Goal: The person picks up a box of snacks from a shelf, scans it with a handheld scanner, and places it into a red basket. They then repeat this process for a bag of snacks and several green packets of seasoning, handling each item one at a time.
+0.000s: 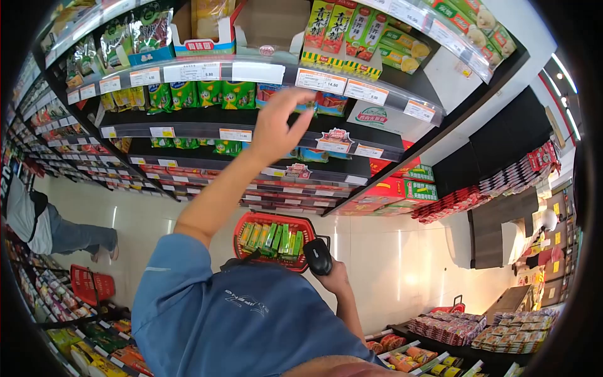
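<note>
My left hand [284, 120] is raised in front of the shelves, thumb and forefinger curled towards each other. A small green bit shows between the fingertips, too small to name. Right behind it are red and blue packs [331, 104] on the second shelf, and above stand green wasabi boxes [339, 31]. Low at my right side, my right hand [336, 276] is closed round a black rounded handheld device [318, 256] with a pale logo. Beside the device is a red shopping basket [240, 234], holding several green and yellow boxes [273, 239].
Shelf edges with price tags [146, 76] curve across the front. Green bags [201, 94] fill the second shelf's left. Stacked red and green cartons [392, 188] stand right. A person in jeans [78, 231] is at left near another red basket [91, 284]; another person [540, 242] is far right.
</note>
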